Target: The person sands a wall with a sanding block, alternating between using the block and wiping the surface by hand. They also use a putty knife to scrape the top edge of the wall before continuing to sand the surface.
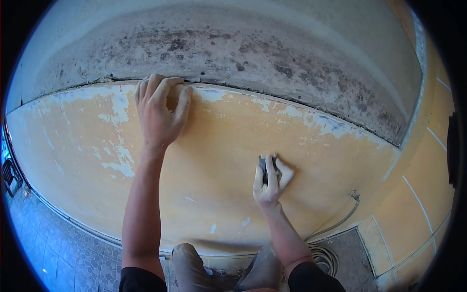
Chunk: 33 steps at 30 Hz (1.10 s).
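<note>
One dark block is sitting clamped inside the right grip. The left grip, fingers apart, is resting atop the yellow wall.

A single camera, worn on the head, looks forward and down from above the person's own knees. It faces the yellow wall from close by, so the wall fills the middle of the view. The stained grey surface arches across the top, while the floor shows at lower left and a coiled hose at lower right. The wide, round view bows long edges and leaves the corners black.
</note>
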Each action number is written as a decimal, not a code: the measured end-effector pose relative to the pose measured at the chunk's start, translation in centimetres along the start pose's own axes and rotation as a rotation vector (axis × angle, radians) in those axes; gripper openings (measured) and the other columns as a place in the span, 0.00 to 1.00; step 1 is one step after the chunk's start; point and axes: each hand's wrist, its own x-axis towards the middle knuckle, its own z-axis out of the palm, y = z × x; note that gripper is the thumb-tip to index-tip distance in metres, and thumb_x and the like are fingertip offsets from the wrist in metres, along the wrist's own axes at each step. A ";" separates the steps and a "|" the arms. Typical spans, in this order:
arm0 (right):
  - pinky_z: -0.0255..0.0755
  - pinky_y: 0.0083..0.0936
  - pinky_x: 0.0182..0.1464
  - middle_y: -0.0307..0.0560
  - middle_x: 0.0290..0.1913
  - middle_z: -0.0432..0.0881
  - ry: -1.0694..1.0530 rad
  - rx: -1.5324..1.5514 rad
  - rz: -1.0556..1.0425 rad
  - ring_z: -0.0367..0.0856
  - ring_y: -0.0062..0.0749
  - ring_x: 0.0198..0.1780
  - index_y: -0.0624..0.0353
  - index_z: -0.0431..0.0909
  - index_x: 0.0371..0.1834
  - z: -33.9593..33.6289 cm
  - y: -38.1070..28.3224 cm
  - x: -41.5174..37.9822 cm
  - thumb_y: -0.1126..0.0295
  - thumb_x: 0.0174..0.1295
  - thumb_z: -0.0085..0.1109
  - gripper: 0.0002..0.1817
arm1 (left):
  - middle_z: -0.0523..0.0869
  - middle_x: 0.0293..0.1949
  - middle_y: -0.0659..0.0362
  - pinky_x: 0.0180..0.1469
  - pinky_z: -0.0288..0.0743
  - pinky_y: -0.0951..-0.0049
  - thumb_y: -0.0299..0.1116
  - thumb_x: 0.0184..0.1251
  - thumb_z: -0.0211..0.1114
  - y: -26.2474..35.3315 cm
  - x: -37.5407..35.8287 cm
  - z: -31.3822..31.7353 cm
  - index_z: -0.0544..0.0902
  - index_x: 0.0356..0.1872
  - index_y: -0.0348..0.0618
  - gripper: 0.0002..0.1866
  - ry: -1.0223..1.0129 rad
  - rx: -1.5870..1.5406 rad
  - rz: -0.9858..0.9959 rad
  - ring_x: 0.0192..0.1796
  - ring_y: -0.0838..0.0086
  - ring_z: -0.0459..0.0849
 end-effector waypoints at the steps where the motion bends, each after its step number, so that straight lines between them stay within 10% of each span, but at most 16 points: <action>1: 0.69 0.35 0.51 0.50 0.53 0.76 0.001 -0.006 -0.024 0.74 0.40 0.48 0.60 0.87 0.61 0.4 0.8 2.1 0.71 0.60 0.76 0.24 | 0.82 0.42 0.55 0.62 0.67 0.59 0.35 0.65 0.71 0.0 0.0 0.2 0.87 0.43 0.42 0.10 0.024 -0.020 0.006 0.52 0.57 0.78; 8: 0.71 0.34 0.56 0.49 0.54 0.76 0.102 -0.047 -0.103 0.75 0.37 0.52 0.59 0.83 0.67 2.0 2.7 16.0 0.71 0.64 0.73 0.26 | 0.85 0.46 0.57 0.64 0.67 0.60 0.35 0.70 0.69 0.5 0.1 -0.1 0.88 0.46 0.42 0.09 -0.041 0.018 -0.042 0.54 0.60 0.80; 15: 0.80 0.37 0.53 0.58 0.56 0.70 -0.089 -0.029 0.027 0.75 0.45 0.53 0.73 0.80 0.65 -3.9 2.6 -7.5 0.82 0.65 0.67 0.23 | 0.84 0.40 0.58 0.60 0.69 0.61 0.35 0.67 0.71 0.0 -0.2 1.4 0.89 0.41 0.43 0.08 0.082 -0.007 -0.028 0.50 0.60 0.80; 22: 0.76 0.32 0.48 0.55 0.54 0.73 0.096 -0.016 0.018 0.74 0.40 0.52 0.66 0.80 0.68 -0.1 5.6 15.6 0.76 0.67 0.70 0.25 | 0.87 0.45 0.58 0.59 0.73 0.66 0.36 0.73 0.69 -0.9 -0.3 0.1 0.90 0.49 0.41 0.12 -0.062 -0.023 -0.001 0.51 0.65 0.83; 30: 0.78 0.39 0.54 0.64 0.60 0.67 -0.068 0.179 0.073 0.75 0.48 0.53 0.75 0.77 0.59 -4.5 5.3 -17.9 0.76 0.67 0.68 0.20 | 0.88 0.47 0.59 0.60 0.74 0.67 0.38 0.73 0.69 -0.7 -0.2 0.3 0.90 0.50 0.42 0.13 -0.046 -0.019 -0.003 0.53 0.66 0.84; 33: 0.78 0.39 0.54 0.64 0.61 0.67 -0.152 0.062 0.003 0.75 0.48 0.53 0.75 0.78 0.59 -5.0 6.2 -14.1 0.77 0.68 0.67 0.19 | 0.87 0.45 0.59 0.59 0.74 0.68 0.38 0.72 0.70 -0.5 0.1 0.5 0.89 0.50 0.41 0.13 -0.036 -0.041 -0.029 0.52 0.66 0.84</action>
